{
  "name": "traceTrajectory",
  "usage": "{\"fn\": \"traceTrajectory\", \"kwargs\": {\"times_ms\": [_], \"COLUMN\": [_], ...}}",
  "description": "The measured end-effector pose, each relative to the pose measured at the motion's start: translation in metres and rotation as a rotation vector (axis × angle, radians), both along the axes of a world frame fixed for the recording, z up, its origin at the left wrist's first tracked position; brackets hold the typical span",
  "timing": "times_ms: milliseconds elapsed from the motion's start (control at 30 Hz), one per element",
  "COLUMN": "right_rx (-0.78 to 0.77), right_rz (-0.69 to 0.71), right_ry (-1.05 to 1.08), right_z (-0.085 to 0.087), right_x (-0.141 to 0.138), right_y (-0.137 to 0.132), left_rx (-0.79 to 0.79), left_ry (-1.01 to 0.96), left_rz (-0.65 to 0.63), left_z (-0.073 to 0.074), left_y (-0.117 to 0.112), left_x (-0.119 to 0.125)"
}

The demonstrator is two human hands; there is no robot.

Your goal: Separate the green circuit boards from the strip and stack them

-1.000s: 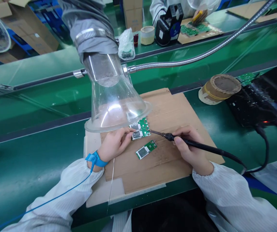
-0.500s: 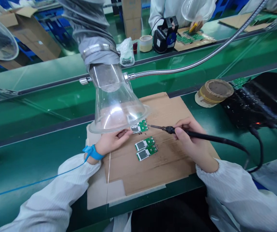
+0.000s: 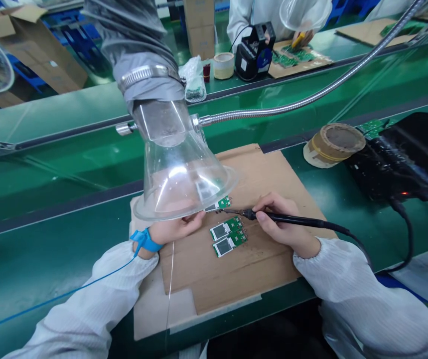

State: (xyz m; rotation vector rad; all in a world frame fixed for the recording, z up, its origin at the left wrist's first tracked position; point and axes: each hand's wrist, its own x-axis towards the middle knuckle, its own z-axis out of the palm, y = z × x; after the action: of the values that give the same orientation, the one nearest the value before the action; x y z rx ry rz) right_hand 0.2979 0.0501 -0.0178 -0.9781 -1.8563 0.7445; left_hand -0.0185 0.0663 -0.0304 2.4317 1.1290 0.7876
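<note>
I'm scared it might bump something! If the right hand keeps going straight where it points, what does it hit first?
Probably the green circuit board: the tip of the soldering iron in the right hand sits right by it, though depth is hard to judge.

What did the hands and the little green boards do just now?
One green circuit board moved down from beside the left hand, so two boards now lie side by side. The right hand moved the soldering iron down and left, bringing its tip to the third board. The blue wrist strap stayed on the left wrist.
</note>
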Motion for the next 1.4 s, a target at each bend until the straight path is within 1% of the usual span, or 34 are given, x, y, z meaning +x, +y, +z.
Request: {"fn": "traceTrajectory", "kwargs": {"times_ms": [200, 400, 533, 733, 900, 1000, 1100, 1267, 1400], "right_rx": [0.032, 0.047, 0.037, 0.037, 0.040, 0.015, 0.024, 0.052, 0.052], "right_rz": [0.038, 0.042, 0.041, 0.042, -0.057, -0.089, -0.055, 0.037, 0.056], "right_ry": [-0.087, -0.115, -0.120, -0.081, 0.052, 0.077, 0.044, -0.028, -0.044], "right_z": [0.005, 0.008, 0.009, 0.007, -0.001, -0.003, -0.001, 0.005, 0.006], "right_x": [-0.002, -0.002, -0.004, -0.003, 0.002, 0.002, 0.001, -0.002, -0.004], "right_y": [0.001, 0.001, 0.001, 0.000, -0.001, -0.001, 0.000, 0.001, 0.002], "left_rx": [0.004, -0.136, -0.170, -0.112, -0.014, -0.016, -0.035, -0.055, -0.069], "left_ry": [0.029, -0.007, -0.029, -0.017, -0.021, -0.078, -0.096, 0.034, 0.047], "left_rz": [-0.013, -0.013, -0.024, -0.022, -0.002, 0.011, 0.008, -0.022, -0.016], "left_z": [0.000, 0.001, 0.001, 0.002, -0.005, -0.009, -0.009, -0.002, 0.000], "left_y": [0.001, 0.000, 0.000, 0.000, 0.001, 0.003, 0.004, 0.002, 0.001], "left_x": [0.001, 0.001, 0.001, 0.001, -0.006, -0.008, -0.007, 0.000, 0.003]}}
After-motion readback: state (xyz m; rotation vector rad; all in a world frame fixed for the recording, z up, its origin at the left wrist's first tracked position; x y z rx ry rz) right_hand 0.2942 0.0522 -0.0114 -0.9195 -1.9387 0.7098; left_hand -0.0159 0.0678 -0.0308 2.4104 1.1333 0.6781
